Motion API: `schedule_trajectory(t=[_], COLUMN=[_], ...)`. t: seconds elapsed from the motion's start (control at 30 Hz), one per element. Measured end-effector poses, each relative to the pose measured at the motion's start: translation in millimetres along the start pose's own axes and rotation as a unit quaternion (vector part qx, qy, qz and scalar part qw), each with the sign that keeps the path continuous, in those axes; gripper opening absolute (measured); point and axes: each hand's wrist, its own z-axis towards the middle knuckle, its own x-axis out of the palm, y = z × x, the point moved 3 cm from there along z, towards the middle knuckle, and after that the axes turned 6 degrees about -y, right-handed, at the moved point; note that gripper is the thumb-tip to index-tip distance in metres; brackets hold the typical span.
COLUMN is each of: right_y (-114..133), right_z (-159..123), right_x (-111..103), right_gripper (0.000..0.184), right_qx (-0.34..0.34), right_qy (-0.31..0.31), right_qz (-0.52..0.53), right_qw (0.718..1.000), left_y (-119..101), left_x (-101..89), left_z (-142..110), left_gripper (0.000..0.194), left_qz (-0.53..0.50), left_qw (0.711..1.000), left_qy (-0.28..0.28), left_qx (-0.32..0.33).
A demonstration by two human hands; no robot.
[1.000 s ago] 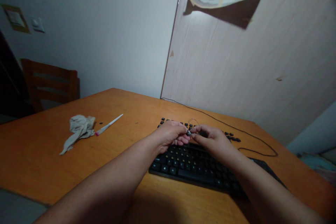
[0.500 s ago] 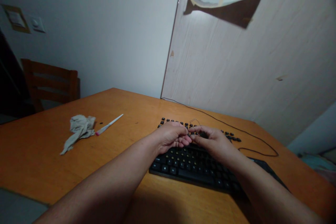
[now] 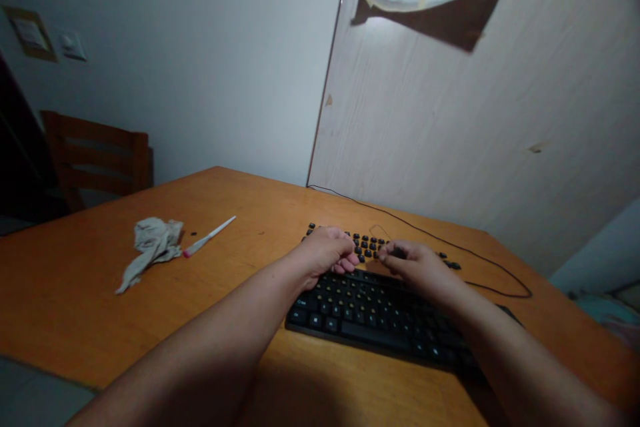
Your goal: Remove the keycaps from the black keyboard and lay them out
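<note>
A black keyboard (image 3: 375,333) lies in front of me, several switch stems exposed where keycaps are off. Behind it, loose black keycaps (image 3: 367,245) are set out in rows on the wooden table (image 3: 240,200). My left hand (image 3: 330,250) hovers over the keyboard's back left part, fingers curled together; what they hold, if anything, is hidden. My right hand (image 3: 413,261) is closed above the back edge, a dark piece between its fingers. A thin wire loop (image 3: 381,229) sticks out from that hand, resembling a wire keycap puller.
A crumpled pale cloth (image 3: 155,243) and a white brush-like stick with a pink end (image 3: 210,237) lie at the left, a small black piece (image 3: 194,233) between them. The black cable (image 3: 425,232) loops along the back right. A wooden chair (image 3: 100,157) stands beyond the table.
My hands, close together at the fingertips before, are now apart. The right hand has moved right with the wire loop, uncovering more keycaps. The left hand has hardly moved.
</note>
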Motion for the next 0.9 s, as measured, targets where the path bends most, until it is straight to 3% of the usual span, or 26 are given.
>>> schedule_trajectory(t=[0.23, 0.4, 0.63, 0.77, 0.83, 0.9], right_y=[13.2, 21.4, 19.3, 22.5, 23.8, 24.5], right_z=[-16.9, -26.7, -29.3, -28.4, -28.4, -29.4], right_x=[9.4, 19.4, 26.9, 21.6, 16.2, 11.0], right_gripper=[0.011, 0.016, 0.007, 0.010, 0.017, 0.025], right_qx=[-0.046, -0.069, -0.049, -0.022, 0.033, 0.093], right_qy=[0.109, 0.120, 0.112, 0.069, 0.032, 0.001], right_qz=[-0.061, -0.132, -0.137, -0.062, 0.038, 0.157], right_qw=[0.991, 0.982, 0.983, 0.995, 0.998, 0.983], left_y=[3.8, 5.9, 4.4, 4.0, 3.5, 1.9], left_x=[0.5, 2.8, 2.1, 3.1, 4.8, 7.7], left_z=[3.3, 3.2, 0.5, 1.2, 1.4, 0.0], left_gripper=[0.004, 0.006, 0.008, 0.007, 0.009, 0.012], left_qz=[0.061, 0.085, 0.087, 0.082, 0.072, 0.049], left_qw=[0.998, 0.996, 0.996, 0.996, 0.997, 0.997], left_qy=[-0.007, -0.001, -0.003, -0.004, 0.001, 0.010], left_qx=[0.027, 0.032, 0.030, 0.032, 0.041, 0.060])
